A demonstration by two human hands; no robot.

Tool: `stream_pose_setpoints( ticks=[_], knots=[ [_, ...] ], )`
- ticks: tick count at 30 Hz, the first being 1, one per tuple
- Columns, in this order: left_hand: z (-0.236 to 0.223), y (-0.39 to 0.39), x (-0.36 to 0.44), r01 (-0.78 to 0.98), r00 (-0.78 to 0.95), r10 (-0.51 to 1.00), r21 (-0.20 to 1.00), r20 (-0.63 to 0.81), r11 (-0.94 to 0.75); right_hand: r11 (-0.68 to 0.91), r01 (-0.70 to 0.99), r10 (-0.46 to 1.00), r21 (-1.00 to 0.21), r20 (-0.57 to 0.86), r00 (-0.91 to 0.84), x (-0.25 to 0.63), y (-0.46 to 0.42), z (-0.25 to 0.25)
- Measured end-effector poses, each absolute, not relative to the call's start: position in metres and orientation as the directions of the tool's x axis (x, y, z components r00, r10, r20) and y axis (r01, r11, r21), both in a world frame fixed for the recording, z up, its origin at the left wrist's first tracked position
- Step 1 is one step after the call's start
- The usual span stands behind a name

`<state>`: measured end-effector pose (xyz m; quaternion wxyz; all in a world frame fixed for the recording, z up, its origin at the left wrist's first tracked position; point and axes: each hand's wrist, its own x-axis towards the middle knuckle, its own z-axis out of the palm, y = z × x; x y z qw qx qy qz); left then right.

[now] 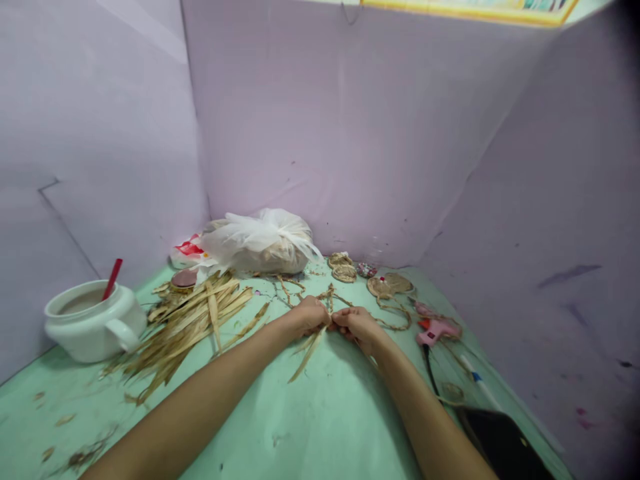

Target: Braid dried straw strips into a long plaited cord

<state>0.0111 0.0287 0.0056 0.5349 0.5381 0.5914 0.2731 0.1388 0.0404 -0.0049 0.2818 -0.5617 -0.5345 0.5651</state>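
My left hand (311,316) and my right hand (356,325) meet over the middle of the green table (320,427). Both are closed, with fingertips pinching a braided cord of dried plant strips (331,300). Loose strip ends (311,353) hang below the fingers toward me. Beyond the hands, the twisted cord trails over the table. Exactly how the strips cross between the fingers is too small to make out. To the left of my left hand lies a pile of dried, straw-coloured leaf strips (185,327).
A white pot (93,333) with a red stick stands at left. A tied plastic bag (260,243) sits against the back wall. Coiled round pieces (385,287) lie at back right. Farther right are a pink glue gun (439,331), a pen (477,380) and a black phone (503,440).
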Motion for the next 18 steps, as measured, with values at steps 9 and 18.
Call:
stream_pose_setpoints(
  ticks=[9, 18],
  knots=[
    [-0.007, 0.028, 0.014, 0.497, -0.002, 0.985, 0.855, -0.172, 0.15, -0.198, 0.329, 0.96, -0.923, -0.25, -0.124, 0.134, 0.035, -0.014],
    [-0.013, 0.004, 0.016, 0.672, -0.098, 0.99, 0.74, 0.098, -0.007, -0.176, 0.257, 0.981, -0.95, -0.192, -0.038, 0.129, 0.028, -0.018]
  ],
)
